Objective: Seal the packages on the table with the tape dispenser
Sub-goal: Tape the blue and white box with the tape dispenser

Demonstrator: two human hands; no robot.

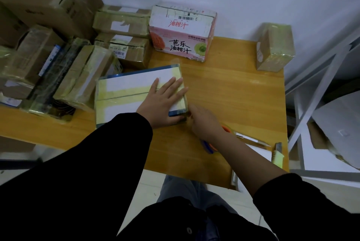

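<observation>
A flat white package (136,82) with blue edges and yellowish tape strips lies on the wooden table (233,92). My left hand (165,100) rests flat on its right part, fingers straight and spread. My right hand (203,121) reaches to the package's near right corner, fingertips touching its side. The orange and blue tape dispenser (208,148) lies on the table under my right wrist, mostly hidden by the arm.
A pink juice carton (181,34) stands behind the package and a taped brown box (274,45) at the far right corner. Several taped boxes (74,77) crowd the left side. A pen (251,139), a utility knife (278,147) and a notepad (261,153) lie at the near right edge.
</observation>
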